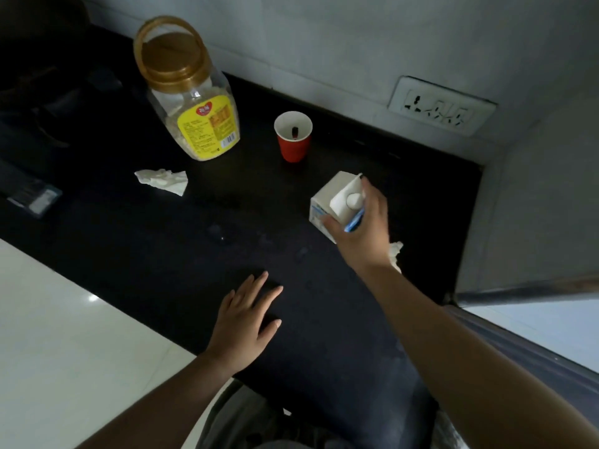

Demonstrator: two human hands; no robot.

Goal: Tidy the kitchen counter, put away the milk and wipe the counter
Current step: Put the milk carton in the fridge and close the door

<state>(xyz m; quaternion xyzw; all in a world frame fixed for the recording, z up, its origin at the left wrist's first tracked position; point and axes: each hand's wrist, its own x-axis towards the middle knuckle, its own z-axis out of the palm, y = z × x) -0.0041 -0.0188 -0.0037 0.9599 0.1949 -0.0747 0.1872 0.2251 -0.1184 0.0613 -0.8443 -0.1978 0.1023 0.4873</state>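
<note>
A white and blue milk carton (330, 197) with a white cap stands on the black counter (181, 241) at the right. My right hand (363, 231) wraps around its near side, thumb on the left face and fingers on the right. My left hand (246, 319) lies flat and spread on the counter's front part, holding nothing. A crumpled white tissue (163, 180) lies left of centre. A second crumpled tissue (396, 254) shows partly behind my right wrist. Faint wet spots (220, 236) mark the counter's middle.
A clear plastic jar (194, 102) with a gold lid and yellow label stands at the back left. A red paper cup (293, 136) with a dark item inside stands behind the carton. A wall socket (442, 106) sits at the back right. A dark stove (42, 102) fills the far left.
</note>
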